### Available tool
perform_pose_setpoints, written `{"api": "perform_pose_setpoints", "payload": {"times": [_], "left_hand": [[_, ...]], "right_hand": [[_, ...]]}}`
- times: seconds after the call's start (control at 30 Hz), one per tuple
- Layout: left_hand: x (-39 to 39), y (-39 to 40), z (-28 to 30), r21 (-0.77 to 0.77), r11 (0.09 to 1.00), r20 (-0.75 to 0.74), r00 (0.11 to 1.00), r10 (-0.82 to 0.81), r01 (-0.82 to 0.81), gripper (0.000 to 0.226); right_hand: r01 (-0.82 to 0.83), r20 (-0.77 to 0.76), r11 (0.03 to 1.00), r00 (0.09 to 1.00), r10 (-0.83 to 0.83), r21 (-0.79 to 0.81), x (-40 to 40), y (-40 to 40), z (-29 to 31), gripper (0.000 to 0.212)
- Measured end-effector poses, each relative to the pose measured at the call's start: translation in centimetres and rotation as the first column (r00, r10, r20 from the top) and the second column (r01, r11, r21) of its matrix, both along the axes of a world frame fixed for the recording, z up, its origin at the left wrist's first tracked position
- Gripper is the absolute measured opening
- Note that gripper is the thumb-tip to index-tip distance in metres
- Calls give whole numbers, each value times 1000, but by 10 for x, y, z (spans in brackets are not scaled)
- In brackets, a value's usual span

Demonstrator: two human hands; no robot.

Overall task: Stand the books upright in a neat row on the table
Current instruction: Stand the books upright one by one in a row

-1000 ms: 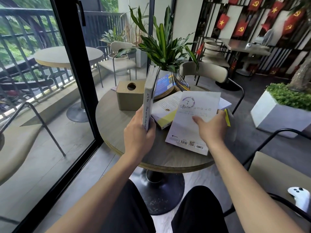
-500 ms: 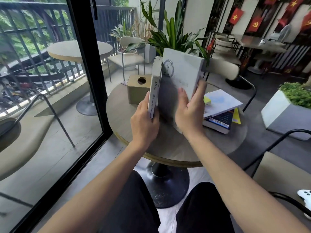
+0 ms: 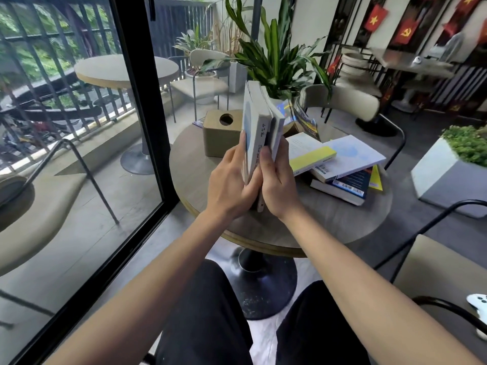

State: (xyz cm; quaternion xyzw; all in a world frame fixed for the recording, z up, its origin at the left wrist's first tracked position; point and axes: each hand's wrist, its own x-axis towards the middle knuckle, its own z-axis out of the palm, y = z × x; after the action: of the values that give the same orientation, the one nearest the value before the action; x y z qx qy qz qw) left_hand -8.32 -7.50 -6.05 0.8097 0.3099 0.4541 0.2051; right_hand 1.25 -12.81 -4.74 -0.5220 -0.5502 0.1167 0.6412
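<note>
At the centre of the frame, over the round grey-topped table with the pale wooden edge (image 3: 329,227), I hold two pale paperback books (image 3: 259,127) standing on end, side by side and pressed together. My left hand (image 3: 232,185) lies flat against the outer cover of the left book, fingers pointing up, thumb wrapped toward the spine; my right hand (image 3: 276,184) presses from the other side, fingers up along the right book's cover. Both hands are closed on the pair, squeezing them between the palms. The books lean slightly toward the upper left of the frame, spines facing me, the left spine carrying dark handwritten-style lettering. Whether their bottom edges rest on the tabletop I cannot tell, since my hands cover them.

Just behind the pair, a little left of centre, sits a square tan tissue box with a round hole in its top (image 3: 221,135). To the right of centre lies a loose stack of flat books (image 3: 340,169), a white-and-yellow one and a pale blue-and-white one on top, darker ones beneath, skewed at different angles. Behind them, toward the upper middle, a blue-covered book (image 3: 307,125) leans near the white pot of a green leafy plant (image 3: 276,56).
</note>
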Motion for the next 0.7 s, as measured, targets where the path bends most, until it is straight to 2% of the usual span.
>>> {"api": "perform_pose_setpoints", "payload": {"times": [0.2, 0.3, 0.4, 0.5, 0.6, 0.7], "left_hand": [[0, 6, 5, -3, 997, -150, 985, -82, 82, 110], [6, 6, 3, -31, 998, -155, 987, -52, 48, 109], [11, 9, -1, -46, 999, -148, 989, 12, -19, 91], [12, 9, -3, -47, 998, -159, 987, 31, -39, 92], [12, 7, -2, -65, 997, -141, 989, 32, -41, 99], [12, 7, -2, -76, 996, -127, 991, 31, -40, 101]], "right_hand": [[-59, 78, 992, 995, 68, -107, 12, -7, 6, 59], [-74, 106, 988, 990, 88, -134, 15, -9, 7, 60], [-5, 112, 995, 994, 17, -101, 20, -12, 9, 57], [187, 112, 974, 979, -173, -131, 26, -11, 8, 55], [481, 153, 836, 877, -456, -265, 36, -5, 3, 46], [572, 185, 648, 803, -566, -503, 47, -2, -2, 56]]}}
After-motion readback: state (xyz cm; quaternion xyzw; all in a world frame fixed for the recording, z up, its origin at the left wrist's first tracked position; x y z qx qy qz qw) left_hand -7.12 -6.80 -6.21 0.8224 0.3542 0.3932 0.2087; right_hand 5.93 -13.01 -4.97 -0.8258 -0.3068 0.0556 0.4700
